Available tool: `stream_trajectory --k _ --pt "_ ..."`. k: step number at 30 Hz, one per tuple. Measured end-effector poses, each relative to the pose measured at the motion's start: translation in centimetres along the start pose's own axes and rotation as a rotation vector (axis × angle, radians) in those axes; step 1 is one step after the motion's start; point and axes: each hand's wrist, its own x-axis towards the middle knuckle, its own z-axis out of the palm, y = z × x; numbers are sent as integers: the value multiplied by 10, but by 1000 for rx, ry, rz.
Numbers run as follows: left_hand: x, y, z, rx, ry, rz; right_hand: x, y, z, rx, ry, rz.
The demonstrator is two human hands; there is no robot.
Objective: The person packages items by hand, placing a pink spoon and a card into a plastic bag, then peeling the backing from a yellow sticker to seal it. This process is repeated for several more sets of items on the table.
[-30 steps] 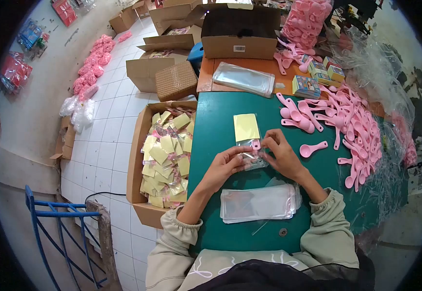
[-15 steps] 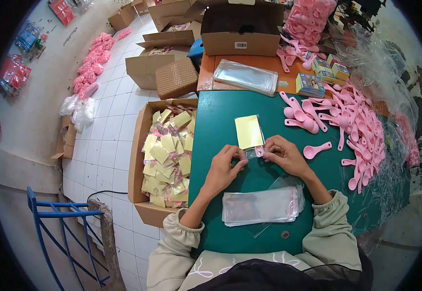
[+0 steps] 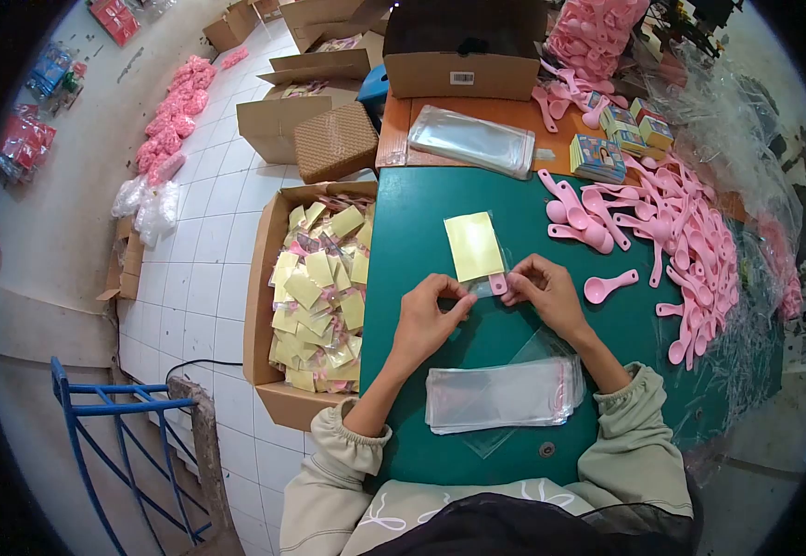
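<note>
A clear plastic bag [image 3: 482, 290] lies on the green table, with a yellow card [image 3: 474, 246] inside and the pink handle end of a spoon [image 3: 497, 284] showing below the card. My left hand [image 3: 431, 317] pinches the bag's near edge at the left corner. At the right corner, thumb and fingers of my right hand [image 3: 548, 292] are closed on the same edge. Just below my hands is a stack of clear bags [image 3: 500, 394]. One loose pink measuring spoon [image 3: 610, 286] rests to the right of my right hand.
A carton [image 3: 264, 306] full of packed bags stands left of the table [image 3: 412, 204]. Many pink spoons [image 3: 690, 241] are heaped at right. Behind are packs of cards [image 3: 597, 157], more clear bags [image 3: 472, 139] and an open box [image 3: 463, 74]. A blue metal frame [image 3: 125, 408] stands lower left.
My hands stay at the bag's near edge with only small finger shifts. The bag and card have moved slightly left. The whole view has shifted a little.
</note>
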Motion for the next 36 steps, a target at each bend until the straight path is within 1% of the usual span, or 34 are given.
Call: stream_trajectory --k 4,7,11,13,16,17,19,20,22,23,24,25,26,27,29,30,31,32,34,35,36 --pt "1 -1 1 16 -7 -72 2 1 2 23 56 9" --pt "2 1 7 -91 82 -10 2 0 4 19 93 -1" --pt "1 1 5 -39 67 -37 2 5 5 -8 88 -58" --pt "0 3 5 -28 55 -55 2 2 6 -30 85 -47" --pt "1 -1 5 -2 23 -2 0 -5 10 -70 74 -34" --pt "0 1 4 6 9 -47 -1 -8 11 -85 69 -31" --pt "-3 6 -3 22 -16 -135 -3 -14 6 -177 16 -27" --pt "-6 3 -10 -19 9 -88 -5 -17 1 -224 -10 -25" --pt "-13 -3 -34 -44 91 25 -10 -39 -25 -610 -26 -192" --pt "-18 -6 -52 -35 126 11 -15 -52 -43 -803 -33 -271" --pt "-24 0 -74 -22 144 -84 -22 -63 -65 -947 -53 -284" --pt "-27 -17 -94 -66 202 -90 -30 -71 -86 -1092 -76 -297" --pt "-29 -33 -112 -33 272 -41 -36 -73 -103 -1145 -68 -260" --pt "-35 -36 -127 138 338 -42 -41 -73 -116 -1195 -59 -223" --pt "-42 -45 -140 962 570 290 -44 -68 -128 -1276 -66 -153" --pt "-45 -30 -135 729 444 213 -42 -61 -132 -1308 -80 -117" --pt "-49 4 -121 494 317 137 -40 -55 -133 -1342 -94 -80" --pt "-54 39 -106 258 188 60 -36 -50 -133 -1349 -105 -103" --pt "-80 100 -68 -193 -212 286 -27 -45 -131 -1364 -130 -147" --pt "-97 119 -48 -427 -321 344 -24 -45 -130 -1362 -145 -129" --pt "-106 139 -41 -592 -552 388 -21 -46 -129 -1360 -160 -112"
